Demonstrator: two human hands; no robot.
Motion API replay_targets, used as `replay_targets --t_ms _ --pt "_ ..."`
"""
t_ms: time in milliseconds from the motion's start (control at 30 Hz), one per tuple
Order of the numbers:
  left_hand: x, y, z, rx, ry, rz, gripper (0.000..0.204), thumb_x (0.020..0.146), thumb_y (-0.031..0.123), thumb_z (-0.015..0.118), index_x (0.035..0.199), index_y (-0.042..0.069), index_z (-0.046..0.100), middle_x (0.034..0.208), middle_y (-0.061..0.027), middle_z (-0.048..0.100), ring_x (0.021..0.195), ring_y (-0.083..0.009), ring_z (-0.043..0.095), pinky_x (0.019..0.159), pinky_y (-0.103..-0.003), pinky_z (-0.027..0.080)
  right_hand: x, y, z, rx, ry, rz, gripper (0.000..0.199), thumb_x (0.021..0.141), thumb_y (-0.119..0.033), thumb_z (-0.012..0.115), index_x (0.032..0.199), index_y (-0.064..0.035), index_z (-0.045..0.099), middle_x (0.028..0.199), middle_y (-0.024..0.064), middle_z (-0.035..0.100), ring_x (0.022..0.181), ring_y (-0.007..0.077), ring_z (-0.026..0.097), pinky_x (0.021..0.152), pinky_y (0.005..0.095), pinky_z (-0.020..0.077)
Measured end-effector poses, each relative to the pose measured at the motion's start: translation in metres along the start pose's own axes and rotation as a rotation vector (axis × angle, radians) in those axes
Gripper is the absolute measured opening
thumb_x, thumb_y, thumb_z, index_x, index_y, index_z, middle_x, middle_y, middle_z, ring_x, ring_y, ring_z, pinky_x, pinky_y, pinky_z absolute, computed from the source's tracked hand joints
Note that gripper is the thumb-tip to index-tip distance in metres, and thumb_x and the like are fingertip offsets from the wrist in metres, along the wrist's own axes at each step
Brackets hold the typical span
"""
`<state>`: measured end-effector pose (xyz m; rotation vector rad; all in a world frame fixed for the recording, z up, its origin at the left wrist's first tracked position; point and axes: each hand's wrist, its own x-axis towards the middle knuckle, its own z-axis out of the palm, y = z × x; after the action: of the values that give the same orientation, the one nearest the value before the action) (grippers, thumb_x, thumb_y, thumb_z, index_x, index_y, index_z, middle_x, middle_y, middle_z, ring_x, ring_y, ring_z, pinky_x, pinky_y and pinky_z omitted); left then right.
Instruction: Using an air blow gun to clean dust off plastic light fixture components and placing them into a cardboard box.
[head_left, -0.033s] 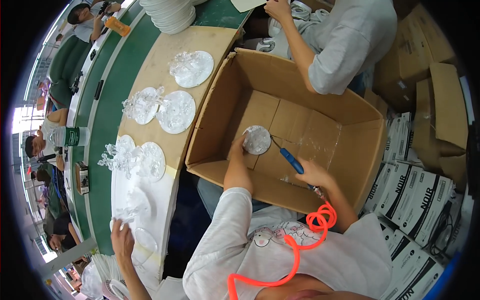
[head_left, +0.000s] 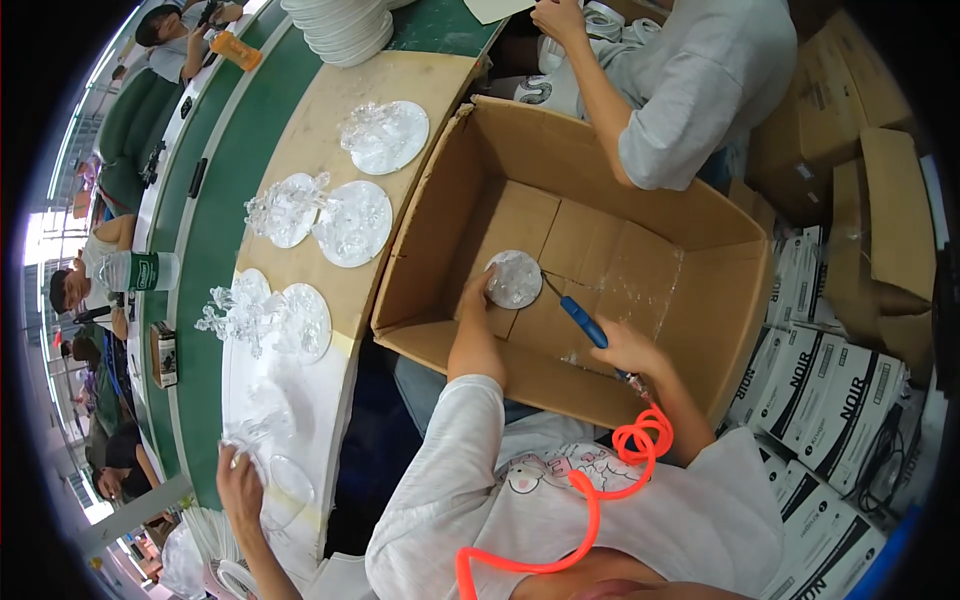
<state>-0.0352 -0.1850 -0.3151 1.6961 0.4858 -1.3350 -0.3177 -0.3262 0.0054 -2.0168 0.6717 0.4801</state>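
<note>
Over the open cardboard box (head_left: pixel 720 280), my left hand (head_left: pixel 479 292) grips the edge of a round white disc (head_left: pixel 516 279) with a clear, glittery surface. My right hand (head_left: pixel 632 350) is wrapped round a blue air blow gun (head_left: pixel 583 322), and its thin dark nozzle points at the disc's right edge. From the rear of the gun a coiled orange-red hose (head_left: pixel 640 440) runs down across my shirt. Small clear bits are scattered on the box floor.
Left of the box, a bench (head_left: pixel 300 130) bears several white discs with clear plastic pieces (head_left: pixel 353 222). Another person's hand (head_left: pixel 240 482) touches clear parts at the bench's near end. A co-worker's arm (head_left: pixel 600 100) is beyond the box. White cartons (head_left: pixel 830 390) are stacked at right.
The other person's hand at the lower left has shifted slightly nearer along the bench. My hands, the disc and the blow gun look unmoved.
</note>
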Motion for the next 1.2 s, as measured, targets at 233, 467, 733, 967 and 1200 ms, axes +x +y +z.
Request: replay_targets --t_ms 233,467,733,967,1200 --pt "-0.08 0.023 0.066 -0.019 -0.301 0.124 0.048 0.084 0.036 0.057 0.12 0.007 0.043 0.116 -0.0095 0.053 0.101 -0.0242 0.054 0.083 -0.04 0.046 0.0 0.022 -0.002 0.005 -0.003 0.064 0.038 0.067 -0.028 0.058 0.092 -0.0007 0.05 0.07 0.0229 0.057 0.07 0.039 0.058 0.063 0.0455 0.0443" --pt "-0.073 0.036 0.074 -0.243 -0.298 0.347 0.028 0.091 0.028 0.047 0.11 0.007 0.044 0.106 -0.0093 0.055 0.099 -0.0223 0.054 0.084 -0.039 0.046 -0.004 0.01 0.004 0.09 -0.115 -0.055 0.036 0.067 -0.026 0.059 0.091 -0.0004 0.049 0.074 0.0222 0.057 0.072 0.0387 0.057 0.064 0.0452 0.0436" --pt "-0.098 0.059 0.085 -0.524 -0.395 0.45 0.037 0.091 0.036 0.043 0.119 0.012 0.04 0.116 -0.0098 0.051 0.108 -0.0231 0.051 0.09 -0.04 0.044 -0.022 0.007 -0.003 0.125 -0.053 -0.114 0.038 0.068 -0.025 0.059 0.095 -0.0007 0.048 0.074 0.0225 0.057 0.071 0.0393 0.056 0.064 0.0454 0.0436" --pt "-0.086 0.053 0.058 -0.606 -0.501 0.491 0.057 0.087 0.048 0.04 0.128 0.009 0.036 0.128 -0.0099 0.044 0.115 -0.0273 0.045 0.096 -0.043 0.037 -0.018 0.009 -0.001 0.119 0.005 -0.136 0.039 0.069 -0.026 0.06 0.097 -0.0015 0.048 0.071 0.022 0.056 0.07 0.0396 0.057 0.062 0.0458 0.0436" --pt "-0.091 0.051 0.062 -0.643 -0.458 0.313 0.078 0.082 0.066 0.028 0.128 0.004 0.037 0.131 -0.0127 0.041 0.119 -0.0271 0.041 0.1 -0.043 0.033 -0.019 0.004 0.001 0.1 -0.021 -0.16 0.037 0.069 -0.026 0.06 0.095 -0.0028 0.049 0.072 0.0205 0.057 0.07 0.0394 0.056 0.062 0.0442 0.0429"
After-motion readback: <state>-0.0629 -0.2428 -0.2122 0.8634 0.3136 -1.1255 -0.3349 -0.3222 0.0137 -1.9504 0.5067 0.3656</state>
